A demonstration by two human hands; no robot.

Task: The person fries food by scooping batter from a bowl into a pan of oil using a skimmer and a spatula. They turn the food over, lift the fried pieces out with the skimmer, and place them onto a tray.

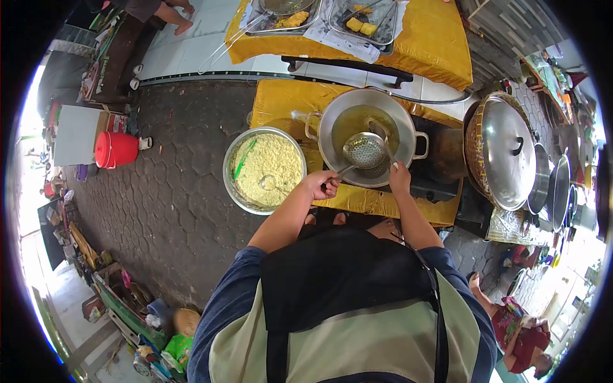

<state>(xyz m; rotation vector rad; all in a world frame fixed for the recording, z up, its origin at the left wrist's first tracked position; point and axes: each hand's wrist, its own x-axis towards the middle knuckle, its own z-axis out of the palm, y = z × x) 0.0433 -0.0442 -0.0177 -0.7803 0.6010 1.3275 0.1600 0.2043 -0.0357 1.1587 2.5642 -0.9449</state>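
My left hand [322, 186] is closed round the handle of a perforated skimmer [364, 151], whose round head lies over the wide metal pan [332, 106]. The fingers of my right hand [400, 178] wrap the handle of a ladle [378, 127], its bowl end reaching into the pan just beyond the skimmer. Yellowish oil [349, 124] fills the bottom of the pan. Left of it stands a big metal basin [228, 173] of pale yellow batter-like mix [271, 159]. A green utensil [241, 165] and a small round ladle [268, 182] rest in that mix.
Wire trays [332, 25] with fried pieces [362, 26] sit on a yellow-covered table [440, 54] ahead. A large lidded pot [509, 150] is close on the right. A red bucket [115, 150] stands far left on stone paving [185, 140]. Another person [523, 338] is at lower right.
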